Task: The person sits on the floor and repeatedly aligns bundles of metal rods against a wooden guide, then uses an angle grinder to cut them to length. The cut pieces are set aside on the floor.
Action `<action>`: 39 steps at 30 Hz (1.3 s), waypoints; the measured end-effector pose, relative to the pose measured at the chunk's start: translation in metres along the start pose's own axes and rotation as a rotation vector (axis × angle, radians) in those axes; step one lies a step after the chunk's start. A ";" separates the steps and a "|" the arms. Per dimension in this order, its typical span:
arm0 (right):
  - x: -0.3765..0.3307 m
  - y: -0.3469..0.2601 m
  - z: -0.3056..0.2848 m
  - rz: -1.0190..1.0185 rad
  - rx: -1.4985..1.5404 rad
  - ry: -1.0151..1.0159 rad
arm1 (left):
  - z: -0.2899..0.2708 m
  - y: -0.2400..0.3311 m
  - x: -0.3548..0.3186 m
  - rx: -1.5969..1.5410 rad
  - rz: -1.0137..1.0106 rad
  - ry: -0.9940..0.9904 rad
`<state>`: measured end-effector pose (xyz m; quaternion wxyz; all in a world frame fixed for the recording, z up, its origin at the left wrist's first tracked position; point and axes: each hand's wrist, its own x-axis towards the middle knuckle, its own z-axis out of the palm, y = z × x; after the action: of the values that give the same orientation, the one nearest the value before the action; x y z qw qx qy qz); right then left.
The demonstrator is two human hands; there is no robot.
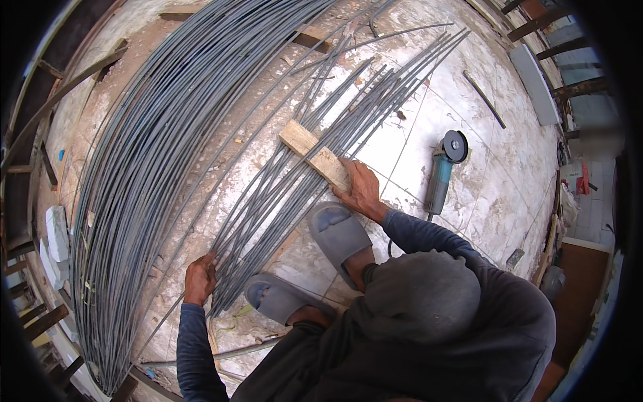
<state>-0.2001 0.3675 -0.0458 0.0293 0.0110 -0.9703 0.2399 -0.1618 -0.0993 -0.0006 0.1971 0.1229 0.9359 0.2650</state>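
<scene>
A bundle of thin grey steel rods (295,187) lies diagonally on the pale tiled floor. A short wooden block (315,155) lies across the rods. My right hand (358,189) presses on the block's near end, fingers wrapped over it. My left hand (201,276) rests on the near ends of the rods, fingers curled against them. Both my feet, in grey slip-on sandals (337,233), stand right behind the rod ends.
A large pile of long grey steel rods (144,167) fills the left side. An angle grinder (442,171) with a teal body lies on the floor to the right. A single loose rod (483,98) and a grey slab (534,84) lie farther right.
</scene>
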 end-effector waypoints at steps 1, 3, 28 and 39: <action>0.005 0.001 0.005 -0.022 0.022 0.031 | -0.001 0.001 0.001 -0.009 -0.001 -0.016; 0.015 0.004 0.010 -0.041 0.047 0.046 | 0.001 0.003 0.002 0.007 -0.015 -0.036; 0.026 -0.001 0.009 0.106 0.176 -0.088 | 0.020 -0.004 -0.002 -0.207 -0.137 0.104; 0.016 -0.010 0.014 0.063 0.074 -0.139 | 0.008 0.001 0.005 -0.200 -0.194 0.018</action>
<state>-0.2164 0.3523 -0.0527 -0.0464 -0.0020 -0.9603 0.2751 -0.1622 -0.0936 -0.0080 0.2248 0.0091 0.9140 0.3377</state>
